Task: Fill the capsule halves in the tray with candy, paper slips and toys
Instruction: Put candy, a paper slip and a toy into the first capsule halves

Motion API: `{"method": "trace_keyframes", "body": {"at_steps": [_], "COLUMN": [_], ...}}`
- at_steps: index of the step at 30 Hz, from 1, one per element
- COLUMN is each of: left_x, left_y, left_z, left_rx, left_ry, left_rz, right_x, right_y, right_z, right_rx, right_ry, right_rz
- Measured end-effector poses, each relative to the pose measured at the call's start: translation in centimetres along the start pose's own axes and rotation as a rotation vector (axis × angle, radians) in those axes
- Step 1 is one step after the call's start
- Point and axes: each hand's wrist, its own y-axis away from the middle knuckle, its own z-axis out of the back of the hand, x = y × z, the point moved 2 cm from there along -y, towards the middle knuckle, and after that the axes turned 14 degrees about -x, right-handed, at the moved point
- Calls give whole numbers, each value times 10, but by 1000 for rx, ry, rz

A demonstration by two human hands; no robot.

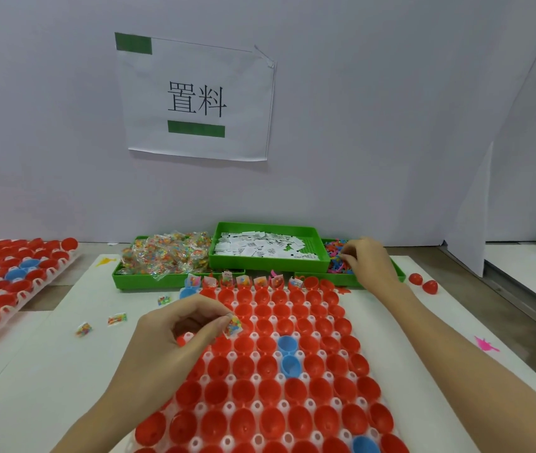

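Note:
A white tray (255, 378) before me holds several open capsule halves (299, 392), mostly red, a few blue. Halves in its far row carry candy bags and paper slips. My left hand (175, 331) hovers over the tray's left part and pinches a small candy bag (235, 325) between thumb and fingers. My right hand (369, 261) reaches into the green bin of small coloured toys (336, 256) at the back right, fingers curled among them; what they hold is hidden. A green bin of paper slips (261, 248) and a bin of candy bags (165, 255) sit behind the tray.
Another tray of closed red and blue capsules (8, 286) lies at the left. Loose candy bags (117, 319) lie on the white mat left of the tray. Two red capsule halves (423, 282) and a pink toy (485, 344) lie at the right. A wall with a paper sign (196, 99) stands behind.

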Motion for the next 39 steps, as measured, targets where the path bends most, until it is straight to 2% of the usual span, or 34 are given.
{"method": "trace_keyframes", "body": {"at_steps": [5,10,14,19,22,27,33,39], "left_x": [1,0,-2,-4,-4,-9,-11,-17], "left_y": [1,2,4,5,7,9,9,10], "left_z": [-2,-3,-5,-7,-8,-10,-11,-13], "left_rx": [3,-22,-35,-47,-47,-5,-22,-65], "left_ry": [-3,-12,-13,-10,13,25,-18,-12], "left_rz": [-1,-5,-5,-18,-19,-45,-156,-221], "right_x": [-1,14,54,110,131,142,151,151], "right_y": [4,13,33,86,122,137,141,143], "right_z": [0,16,44,83,90,87,86,92], "right_rx": [-104,-215,-113,100,229,223,326,407], "right_ry": [-119,-413,-735,-971,-984,-889,-912,-992], "right_rz": [-82,-260,-344,-314,-250,-161,-52,-42]}}
